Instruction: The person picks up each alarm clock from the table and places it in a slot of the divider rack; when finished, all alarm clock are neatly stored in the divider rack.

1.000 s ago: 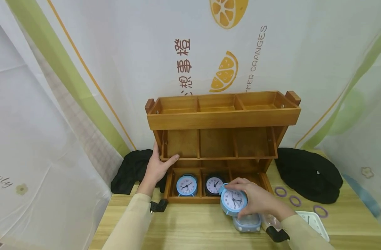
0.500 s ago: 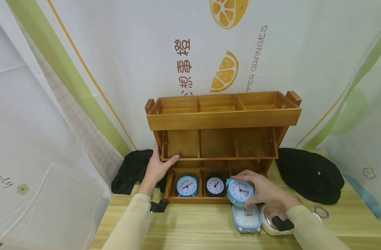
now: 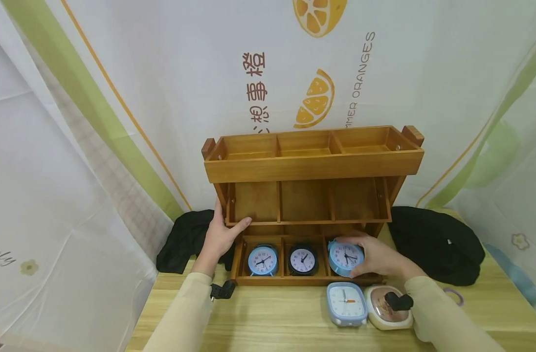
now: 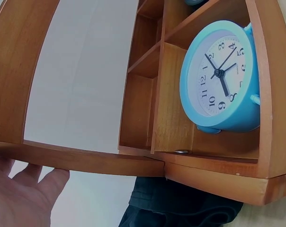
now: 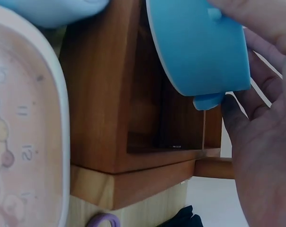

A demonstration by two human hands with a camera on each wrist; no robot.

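Observation:
In the head view, my left hand (image 3: pixel 219 237) steadies the left side of a tiered wooden organizer box (image 3: pixel 312 166), its thumb across the middle tray's front and its fingers along the outer side. My right hand (image 3: pixel 380 256) grips a light-blue alarm clock (image 3: pixel 346 258) at the bottom tier's right compartment, tilted, thumb near its face. The right wrist view shows this clock's blue back (image 5: pixel 200 47) over the compartment. A second blue alarm clock (image 3: pixel 262 261) stands in the left compartment, and a black alarm clock (image 3: pixel 302 260) in the middle one.
In front of the box lie a pale-blue square clock (image 3: pixel 347 304) and a cream clock (image 3: pixel 389 308), partly behind my right wrist strap. Black cloths lie at the left (image 3: pixel 184 242) and right (image 3: pixel 435 247). A purple ring (image 3: pixel 454 296) is on the table's right.
My right hand has carried the blue alarm clock from in front of the box to the right and back, into the right compartment's opening. The left hand keeps its place.

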